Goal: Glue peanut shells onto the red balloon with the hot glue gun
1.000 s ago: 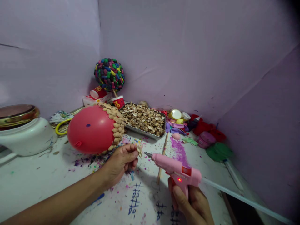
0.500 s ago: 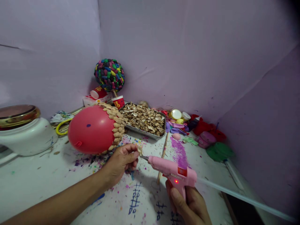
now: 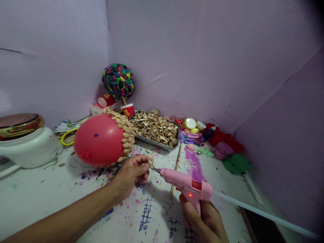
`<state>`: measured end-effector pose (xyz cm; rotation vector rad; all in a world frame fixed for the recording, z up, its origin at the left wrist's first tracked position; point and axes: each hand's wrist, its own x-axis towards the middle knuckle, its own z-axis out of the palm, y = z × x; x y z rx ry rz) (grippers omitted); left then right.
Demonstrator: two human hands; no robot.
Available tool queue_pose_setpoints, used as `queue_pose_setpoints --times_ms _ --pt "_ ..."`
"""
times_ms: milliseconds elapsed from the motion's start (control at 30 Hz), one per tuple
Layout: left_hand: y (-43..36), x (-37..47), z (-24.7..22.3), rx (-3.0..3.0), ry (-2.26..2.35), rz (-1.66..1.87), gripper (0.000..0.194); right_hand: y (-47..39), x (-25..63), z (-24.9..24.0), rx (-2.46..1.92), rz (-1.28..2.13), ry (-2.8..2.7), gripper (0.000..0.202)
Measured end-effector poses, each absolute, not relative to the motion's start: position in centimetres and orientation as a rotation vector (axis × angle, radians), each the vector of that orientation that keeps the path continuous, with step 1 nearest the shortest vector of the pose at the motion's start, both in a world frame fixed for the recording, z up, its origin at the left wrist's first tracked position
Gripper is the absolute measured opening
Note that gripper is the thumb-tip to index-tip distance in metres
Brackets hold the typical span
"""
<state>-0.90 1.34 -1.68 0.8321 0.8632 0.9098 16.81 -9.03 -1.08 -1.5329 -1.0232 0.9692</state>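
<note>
Between thumb and fingers, my left hand (image 3: 135,172) pinches a small peanut shell (image 3: 151,162). My right hand (image 3: 202,217) is wrapped round the handle of a pink hot glue gun (image 3: 186,182), its red light lit and a long clear glue stick (image 3: 253,208) trailing from the back. The metal nozzle meets the shell or sits right against it. Left of my hands lies a red balloon (image 3: 97,140), its far end covered with rows of peanut shells (image 3: 128,138). A metal tray (image 3: 158,145) heaped with loose shells (image 3: 155,128) stands behind.
At the back stands a multicoloured ball (image 3: 118,81) on a stick in a red cup (image 3: 128,109). A white pot (image 3: 32,148) is at the left. A wooden stick (image 3: 178,158) lies behind the glue gun. Paint tubs (image 3: 222,150) and a green lid (image 3: 238,163) sit at right.
Almost nothing differs. Both hands, the shell and the glue gun hold nearly the same position, with the nozzle still at the shell.
</note>
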Motion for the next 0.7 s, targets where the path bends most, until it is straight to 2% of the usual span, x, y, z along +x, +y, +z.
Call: queue_pose_setpoints --times_ms 700 --pt "1.37 -0.89 -1.32 0.822 0.85 0.929 0.033 -8.97 16.98 -0.9 -1.547 0.893 -1.099 0.034"
